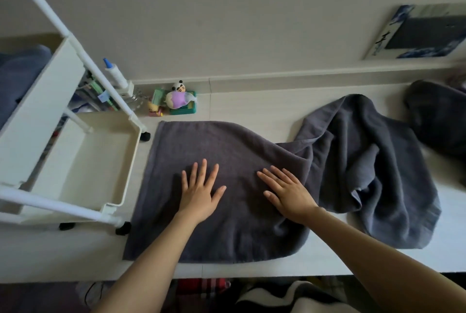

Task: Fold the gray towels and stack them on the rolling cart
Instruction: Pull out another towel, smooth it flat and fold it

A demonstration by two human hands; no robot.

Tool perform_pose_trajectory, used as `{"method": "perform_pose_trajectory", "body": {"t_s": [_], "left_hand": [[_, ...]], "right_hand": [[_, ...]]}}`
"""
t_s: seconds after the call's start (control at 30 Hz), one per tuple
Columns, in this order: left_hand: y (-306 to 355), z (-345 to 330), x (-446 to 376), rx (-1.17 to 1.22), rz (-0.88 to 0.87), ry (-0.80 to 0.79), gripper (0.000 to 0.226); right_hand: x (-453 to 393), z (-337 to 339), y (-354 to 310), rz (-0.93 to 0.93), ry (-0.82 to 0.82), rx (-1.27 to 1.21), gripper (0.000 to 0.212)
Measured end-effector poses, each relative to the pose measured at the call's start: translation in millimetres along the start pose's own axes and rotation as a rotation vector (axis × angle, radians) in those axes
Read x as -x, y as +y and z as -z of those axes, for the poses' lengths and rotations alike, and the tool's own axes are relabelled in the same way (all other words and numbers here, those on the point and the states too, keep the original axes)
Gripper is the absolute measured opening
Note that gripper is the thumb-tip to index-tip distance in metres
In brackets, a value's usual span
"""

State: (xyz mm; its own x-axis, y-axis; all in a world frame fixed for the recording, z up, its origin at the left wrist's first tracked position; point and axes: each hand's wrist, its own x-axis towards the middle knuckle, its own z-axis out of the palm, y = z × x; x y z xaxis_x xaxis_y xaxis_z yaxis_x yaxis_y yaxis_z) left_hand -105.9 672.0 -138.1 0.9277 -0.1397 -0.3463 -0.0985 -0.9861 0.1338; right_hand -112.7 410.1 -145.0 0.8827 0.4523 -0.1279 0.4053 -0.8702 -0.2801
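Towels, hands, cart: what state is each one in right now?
Flat towel: spread out on the table, both palms on it.
Rumpled towel: unfolded, bunched at the right.
Far towel: heaped at the table's right end.
Left hand: open, pressing flat.
Right hand: open, pressing flat.
Cart: lower tray empty.

We're counting three gray towels [219, 186] [373, 176] [438, 121] on the table [252, 105], one rolling cart [83, 161], two hands [199, 194] [290, 191], one framed picture [418, 32].
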Motion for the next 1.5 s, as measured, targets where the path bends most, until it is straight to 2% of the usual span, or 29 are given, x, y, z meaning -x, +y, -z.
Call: {"method": "perform_pose_trajectory", "body": {"t_s": [0.13,0.33,0.5,0.6,0.7,0.8,0.87,0.97,1.03,1.1,1.17,1.27,1.37,1.43,1.5], "left_hand": [[42,12,-12,0.016,-0.088,0.021,0.067],[127,22,-34,0.062,-0.224,0.022,0.063],[208,20,-44,0.121,-0.325,0.12,0.064],[258,16,-45,0.197,-0.399,0.198,0.073],[310,5,-51,0.301,-0.457,0.22,0.067],[355,-5,-53,0.467,-0.365,0.036,0.064],[370,-15,-56,0.376,-0.292,-0.026,0.066],[369,-25,-56,0.251,-0.229,0.027,0.054],[371,-24,-53,0.341,-0.166,0.047,0.043],[367,-22,-53,0.425,-0.112,0.008,0.031],[363,-18,-56,0.439,-0.083,-0.136,0.024],[373,4,-64,0.321,-0.125,-0.339,0.037],[401,29,-77,0.295,-0.263,-0.218,0.044],[427,48,-81,0.485,-0.386,-0.123,0.031],[456,69,-84,0.653,-0.551,-0.115,0.026]], "right_hand": [[30,17,13,-0.097,0.19,0.004,0.062],[88,32,65,-0.386,0.464,0.019,0.054],[136,30,116,-0.588,0.498,-0.076,0.053],[162,29,149,-0.788,0.406,-0.221,0.062],[177,30,182,-0.892,0.335,-0.326,0.067],[188,34,210,-0.942,0.266,-0.264,0.072],[195,36,222,-0.984,0.234,-0.266,0.074],[203,39,232,-1.092,0.321,-0.308,0.083],[210,42,242,-1.175,0.382,-0.319,0.093],[213,48,248,-1.22,0.423,-0.374,0.091],[214,56,255,-1.236,0.493,-0.595,0.071],[211,71,264,-1.171,0.655,-1.005,0.044],[207,99,262,-0.998,0.786,-1.17,0.019],[207,123,259,-0.873,0.792,-1.187,0.014],[208,142,256,-0.772,0.756,-1.119,0.02]]}}
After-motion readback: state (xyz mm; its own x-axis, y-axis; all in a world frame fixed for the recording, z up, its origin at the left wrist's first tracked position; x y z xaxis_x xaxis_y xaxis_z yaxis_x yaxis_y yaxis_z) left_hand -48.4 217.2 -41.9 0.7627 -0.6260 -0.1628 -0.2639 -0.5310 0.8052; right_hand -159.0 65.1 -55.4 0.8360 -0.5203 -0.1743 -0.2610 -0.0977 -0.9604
